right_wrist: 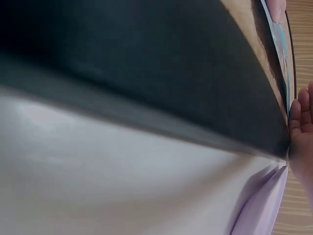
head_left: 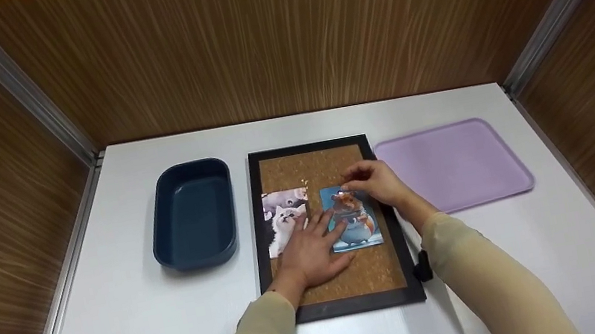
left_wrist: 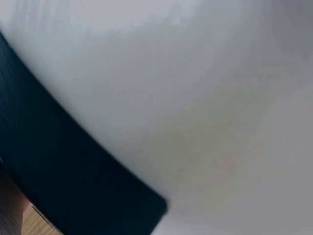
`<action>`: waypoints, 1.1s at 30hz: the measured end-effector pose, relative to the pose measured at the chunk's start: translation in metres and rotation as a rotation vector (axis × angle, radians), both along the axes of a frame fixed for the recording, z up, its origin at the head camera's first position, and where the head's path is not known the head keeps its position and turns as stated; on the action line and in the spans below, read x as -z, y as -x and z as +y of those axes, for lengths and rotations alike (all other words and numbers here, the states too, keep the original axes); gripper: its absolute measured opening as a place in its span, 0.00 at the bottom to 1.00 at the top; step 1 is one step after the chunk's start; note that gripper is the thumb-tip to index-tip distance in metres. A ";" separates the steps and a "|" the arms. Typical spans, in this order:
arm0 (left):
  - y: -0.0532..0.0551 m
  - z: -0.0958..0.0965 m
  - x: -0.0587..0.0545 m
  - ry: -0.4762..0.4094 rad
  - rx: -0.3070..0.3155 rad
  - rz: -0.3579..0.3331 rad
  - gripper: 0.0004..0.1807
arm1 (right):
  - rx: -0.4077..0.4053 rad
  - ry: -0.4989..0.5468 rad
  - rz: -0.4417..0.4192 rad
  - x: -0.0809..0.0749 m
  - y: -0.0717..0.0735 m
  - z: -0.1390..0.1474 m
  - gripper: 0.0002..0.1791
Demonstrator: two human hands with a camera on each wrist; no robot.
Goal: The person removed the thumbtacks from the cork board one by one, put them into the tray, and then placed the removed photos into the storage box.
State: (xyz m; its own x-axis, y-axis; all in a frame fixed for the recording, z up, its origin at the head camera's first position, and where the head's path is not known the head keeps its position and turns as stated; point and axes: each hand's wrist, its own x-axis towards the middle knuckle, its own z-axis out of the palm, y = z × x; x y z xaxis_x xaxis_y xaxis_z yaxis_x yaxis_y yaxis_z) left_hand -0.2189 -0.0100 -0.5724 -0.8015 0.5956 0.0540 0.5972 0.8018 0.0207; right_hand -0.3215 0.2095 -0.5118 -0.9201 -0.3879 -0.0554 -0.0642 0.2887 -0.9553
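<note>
A black-framed cork board (head_left: 349,286) lies on the table with two picture cards on it. The kitten picture (head_left: 283,231) is on the left, the blue hamster picture (head_left: 356,231) on the right. My left hand (head_left: 313,256) rests spread over the cork, its fingers reaching onto the lower left of the hamster picture and over the kitten picture's right edge. At the hamster picture's top edge, my right hand (head_left: 377,182) pinches a small shiny pin (head_left: 341,192) between thumb and index finger; the fingers partly hide it.
A dark blue tub (head_left: 200,257) stands left of the board. On the right lies a flat lilac tray (head_left: 456,166), close against the frame. Small gold bits (head_left: 305,182) show on the cork above the kitten picture. Wood-grain panels (head_left: 286,34) enclose the white table (head_left: 116,321).
</note>
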 end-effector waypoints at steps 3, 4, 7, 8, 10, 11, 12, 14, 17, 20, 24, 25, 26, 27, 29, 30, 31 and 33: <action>0.000 0.000 -0.001 0.002 -0.004 -0.002 0.43 | -0.011 0.005 -0.006 0.001 0.000 0.000 0.22; 0.000 0.000 0.000 0.003 -0.005 -0.003 0.43 | -0.015 0.008 -0.006 0.001 -0.001 0.000 0.22; -0.001 0.000 0.000 0.013 -0.007 -0.011 0.43 | -0.027 -0.005 0.015 0.002 -0.003 0.000 0.21; -0.001 0.000 0.000 0.013 -0.007 -0.014 0.43 | -0.029 -0.013 0.022 0.002 -0.003 0.000 0.20; -0.002 0.000 0.000 0.006 -0.005 -0.021 0.43 | -0.031 -0.022 0.016 0.002 -0.003 0.000 0.20; -0.002 0.000 0.000 0.003 -0.004 -0.022 0.43 | -0.032 -0.025 0.012 0.003 -0.003 0.001 0.20; -0.002 0.000 0.000 0.002 -0.002 -0.021 0.43 | -0.034 -0.028 0.007 0.004 -0.002 0.001 0.20; -0.002 -0.001 0.000 0.003 -0.001 -0.018 0.43 | -0.037 -0.025 -0.001 0.006 -0.001 0.001 0.19; -0.003 -0.002 0.001 0.011 0.000 -0.012 0.43 | -0.028 -0.030 -0.004 0.018 0.003 0.001 0.19; -0.003 -0.003 0.001 0.016 -0.003 -0.013 0.43 | 0.000 -0.064 0.004 0.031 0.008 0.002 0.19; -0.003 -0.004 0.001 0.019 -0.005 -0.019 0.43 | 0.021 -0.105 0.023 0.039 0.009 0.001 0.17; -0.003 -0.004 0.001 0.018 -0.004 -0.020 0.43 | 0.022 -0.108 0.030 0.040 0.009 0.000 0.17; -0.003 -0.004 0.001 0.016 -0.003 -0.018 0.43 | 0.024 -0.110 0.032 0.040 0.008 0.000 0.16; -0.003 -0.004 0.001 0.013 -0.002 -0.016 0.43 | 0.024 -0.113 0.038 0.040 0.008 0.000 0.16; -0.003 -0.004 0.001 0.000 0.002 -0.012 0.43 | 0.022 -0.131 0.055 0.039 0.007 0.000 0.16; -0.003 -0.004 0.000 -0.003 0.003 -0.008 0.42 | 0.022 -0.140 0.061 0.039 0.007 0.000 0.16; -0.003 -0.003 0.000 -0.009 0.004 -0.007 0.42 | 0.021 -0.147 0.068 0.038 0.007 0.000 0.16; -0.002 -0.003 0.000 -0.017 0.007 -0.004 0.42 | 0.020 -0.163 0.084 0.038 0.008 0.000 0.16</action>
State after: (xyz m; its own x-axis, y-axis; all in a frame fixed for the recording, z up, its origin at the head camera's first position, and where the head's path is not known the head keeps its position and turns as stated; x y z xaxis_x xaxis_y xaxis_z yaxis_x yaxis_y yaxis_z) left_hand -0.2164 -0.0129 -0.5726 -0.7977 0.6001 0.0607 0.6025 0.7972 0.0368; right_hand -0.3293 0.2096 -0.5500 -0.9314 -0.3618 -0.0388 -0.1346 0.4417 -0.8870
